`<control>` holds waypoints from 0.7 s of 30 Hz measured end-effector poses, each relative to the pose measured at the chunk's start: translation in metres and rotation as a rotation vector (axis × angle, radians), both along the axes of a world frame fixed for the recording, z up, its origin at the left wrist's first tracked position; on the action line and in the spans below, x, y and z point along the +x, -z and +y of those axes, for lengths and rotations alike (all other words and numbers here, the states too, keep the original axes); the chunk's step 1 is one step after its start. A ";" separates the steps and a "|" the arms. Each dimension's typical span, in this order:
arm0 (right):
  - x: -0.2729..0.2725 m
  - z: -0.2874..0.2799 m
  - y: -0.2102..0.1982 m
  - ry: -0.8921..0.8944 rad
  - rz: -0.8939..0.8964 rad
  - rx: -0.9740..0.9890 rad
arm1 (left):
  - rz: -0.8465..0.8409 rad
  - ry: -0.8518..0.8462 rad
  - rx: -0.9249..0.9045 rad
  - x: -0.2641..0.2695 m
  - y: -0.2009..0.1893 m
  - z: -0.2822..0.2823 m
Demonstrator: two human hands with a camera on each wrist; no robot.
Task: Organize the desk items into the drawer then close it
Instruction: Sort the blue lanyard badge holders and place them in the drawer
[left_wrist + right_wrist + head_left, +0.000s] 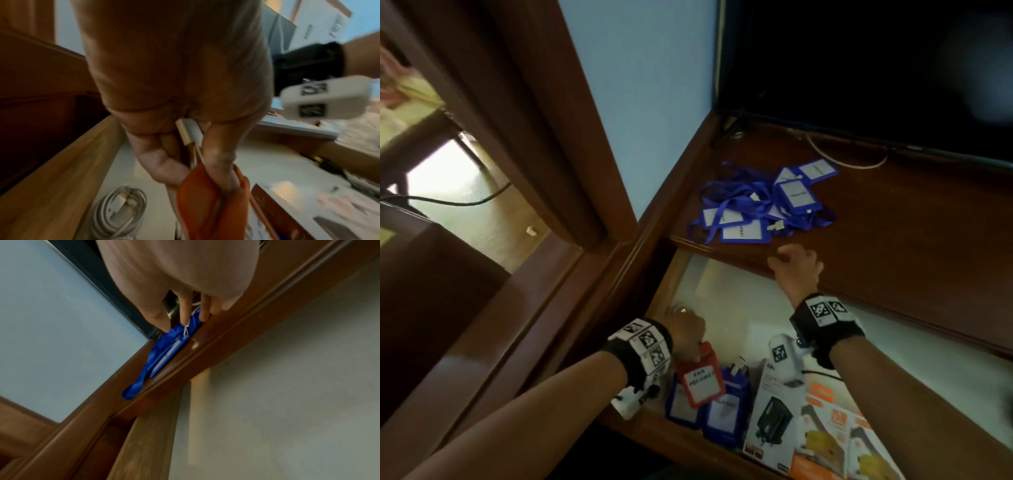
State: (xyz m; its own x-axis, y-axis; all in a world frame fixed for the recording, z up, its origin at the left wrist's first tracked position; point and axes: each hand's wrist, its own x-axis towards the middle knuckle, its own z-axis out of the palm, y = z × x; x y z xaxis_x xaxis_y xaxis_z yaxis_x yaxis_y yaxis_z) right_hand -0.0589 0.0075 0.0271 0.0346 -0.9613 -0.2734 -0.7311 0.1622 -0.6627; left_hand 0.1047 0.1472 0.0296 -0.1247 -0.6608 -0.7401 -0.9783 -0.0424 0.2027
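My left hand hangs over the open drawer and pinches a red badge holder by its top. In the left wrist view the fingers curl round that holder and its metal clip. On the desk top lies a pile of blue badge holders with lanyards. My right hand is at the desk's front edge just short of the pile and holds nothing. In the right wrist view its fingers point loosely at the blue pile; I cannot tell if they touch it.
Blue badge holders, a white product box and an orange box lie at the drawer's front. A coiled white cable lies by the drawer's left wall. A dark screen stands at the back of the desk.
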 end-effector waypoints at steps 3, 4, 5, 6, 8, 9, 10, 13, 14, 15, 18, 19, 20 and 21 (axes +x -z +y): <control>0.021 -0.011 0.009 0.069 0.063 0.054 | -0.012 0.161 0.079 -0.006 0.012 -0.004; 0.026 -0.014 0.013 0.074 0.102 0.057 | -0.006 0.201 0.087 -0.008 0.017 -0.005; 0.032 -0.016 0.015 0.080 0.143 0.054 | 0.005 0.230 0.086 -0.008 0.022 -0.007; 0.036 -0.019 0.016 0.091 0.174 0.055 | 0.014 0.256 0.085 -0.009 0.025 -0.008; 0.044 -0.024 0.017 0.123 0.209 0.081 | 0.020 0.289 0.095 -0.011 0.031 -0.010; 0.048 -0.028 0.015 0.143 0.228 0.107 | 0.017 0.309 0.102 -0.011 0.034 -0.010; 0.052 -0.031 0.014 0.159 0.247 0.133 | 0.010 0.331 0.107 -0.012 0.036 -0.011; 0.064 -0.039 0.009 0.204 0.281 0.185 | 0.018 0.364 0.084 -0.012 0.048 -0.009; 0.067 -0.041 0.009 0.222 0.284 0.191 | 0.032 0.370 0.072 -0.012 0.051 -0.009; 0.069 -0.044 0.008 0.241 0.285 0.200 | 0.041 0.374 0.059 -0.012 0.054 -0.010; 0.070 -0.051 0.006 0.266 0.270 0.244 | 0.053 0.390 0.001 -0.012 0.061 -0.010; 0.068 -0.052 0.006 0.264 0.258 0.258 | 0.047 0.390 -0.008 -0.011 0.063 -0.008; 0.065 -0.052 0.008 0.261 0.242 0.268 | 0.046 0.380 -0.011 -0.010 0.065 -0.007; 0.061 -0.052 0.009 0.253 0.216 0.268 | 0.056 0.358 -0.016 -0.009 0.067 -0.006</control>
